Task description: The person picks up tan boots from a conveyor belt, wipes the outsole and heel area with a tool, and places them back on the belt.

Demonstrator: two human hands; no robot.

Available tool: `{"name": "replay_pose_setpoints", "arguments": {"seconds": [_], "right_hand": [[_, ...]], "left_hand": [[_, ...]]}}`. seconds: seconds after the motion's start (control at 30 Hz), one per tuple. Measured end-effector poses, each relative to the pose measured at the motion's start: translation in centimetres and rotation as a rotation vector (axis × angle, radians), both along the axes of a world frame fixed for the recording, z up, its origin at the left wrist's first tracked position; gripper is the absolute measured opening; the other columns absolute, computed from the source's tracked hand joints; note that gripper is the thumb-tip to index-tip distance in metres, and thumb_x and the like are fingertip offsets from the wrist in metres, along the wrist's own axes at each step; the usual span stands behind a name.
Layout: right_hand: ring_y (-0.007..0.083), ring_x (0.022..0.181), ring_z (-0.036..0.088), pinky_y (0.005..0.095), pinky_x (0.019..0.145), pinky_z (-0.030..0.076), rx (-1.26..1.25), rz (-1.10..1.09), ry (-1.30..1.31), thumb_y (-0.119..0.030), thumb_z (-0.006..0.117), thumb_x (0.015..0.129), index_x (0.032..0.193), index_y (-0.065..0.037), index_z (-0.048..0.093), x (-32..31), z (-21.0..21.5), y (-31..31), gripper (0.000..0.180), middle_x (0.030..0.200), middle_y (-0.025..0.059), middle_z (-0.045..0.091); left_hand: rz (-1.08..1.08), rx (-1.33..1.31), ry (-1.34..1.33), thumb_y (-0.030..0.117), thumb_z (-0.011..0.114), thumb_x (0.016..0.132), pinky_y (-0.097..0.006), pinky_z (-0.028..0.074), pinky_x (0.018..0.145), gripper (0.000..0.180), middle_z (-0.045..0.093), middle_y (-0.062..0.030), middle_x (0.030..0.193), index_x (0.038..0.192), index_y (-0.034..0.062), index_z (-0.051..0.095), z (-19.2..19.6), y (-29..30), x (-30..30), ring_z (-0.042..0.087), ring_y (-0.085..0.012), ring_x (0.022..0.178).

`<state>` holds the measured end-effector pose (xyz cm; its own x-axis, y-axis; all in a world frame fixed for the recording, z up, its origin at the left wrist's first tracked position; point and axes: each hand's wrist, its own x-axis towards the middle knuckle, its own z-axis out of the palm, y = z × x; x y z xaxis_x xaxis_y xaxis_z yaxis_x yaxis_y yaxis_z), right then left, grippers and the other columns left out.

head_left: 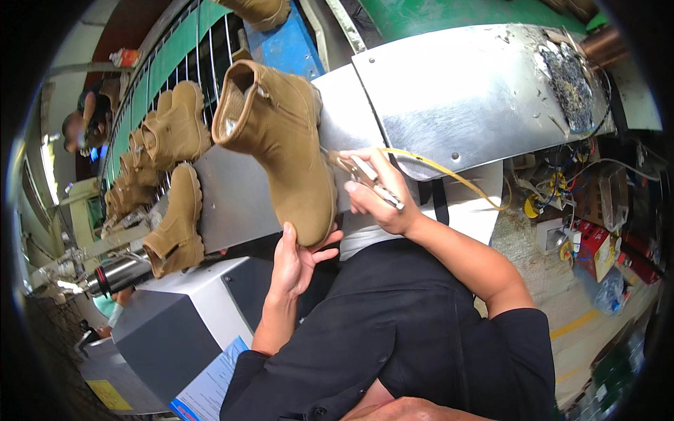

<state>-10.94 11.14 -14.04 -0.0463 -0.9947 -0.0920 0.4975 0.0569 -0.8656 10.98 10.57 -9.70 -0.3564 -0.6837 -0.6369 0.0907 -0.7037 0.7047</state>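
A tan ankle boot (pixel 284 151) is held up in front of me, its opening toward the upper left and its toe toward me. My left hand (pixel 298 265) grips the toe from below, fingers closed around its tip. At the boot's right side, my right hand (pixel 385 193) is closed on a slim metal hand tool (pixel 388 197). The tool's front end points at the edge of the sole; whether it touches is not clear. A yellow hose (pixel 449 171) leads from near this hand to the right, and its joint with the tool is hidden.
A metal work surface (pixel 449 98) with a charred patch (pixel 567 84) extends right. On the left, a wire rack (pixel 210 52) holds several tan boots (pixel 179 126); another boot (pixel 179 217) lies nearer. Wires and boxes (pixel 593 245) crowd the lower right. A person (pixel 90 119) is at the far left.
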Motion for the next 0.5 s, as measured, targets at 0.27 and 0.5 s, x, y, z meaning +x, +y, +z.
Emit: {"name": "replay_pose_setpoints", "arguments": {"seconds": [0.27, 0.5], "right_hand": [[0.0077, 0.065, 0.056, 0.0255, 0.060, 0.046, 0.133, 0.092, 0.110, -0.012, 0.056, 0.090, 0.127, -0.001, 0.047, -2.6, 1.5, 5.2, 0.040, 0.078, 0.0048, 0.059], [0.0091, 0.055, 0.050, 0.0255, 0.052, 0.043, 0.261, 0.045, 0.029, -0.010, 0.055, 0.091, 0.122, 0.004, 0.047, -6.1, 6.0, 4.1, 0.035, 0.073, 0.0046, 0.053]], "left_hand": [[-0.136, 0.196, 0.206, 0.058, 0.017, 0.101, -0.047, 0.055, 0.089, 0.072, 0.051, -0.0259, 0.134, 0.145, 0.0012, 0.031, 0.5, 0.1, -3.9, 0.056, -0.0370, 0.121], [-0.283, 0.302, 0.442, 0.064, 0.012, 0.097, -0.048, 0.050, 0.095, 0.082, 0.046, -0.0309, 0.137, 0.139, -0.0046, 0.026, -0.9, -0.9, -7.8, 0.055, -0.0397, 0.122]]}}
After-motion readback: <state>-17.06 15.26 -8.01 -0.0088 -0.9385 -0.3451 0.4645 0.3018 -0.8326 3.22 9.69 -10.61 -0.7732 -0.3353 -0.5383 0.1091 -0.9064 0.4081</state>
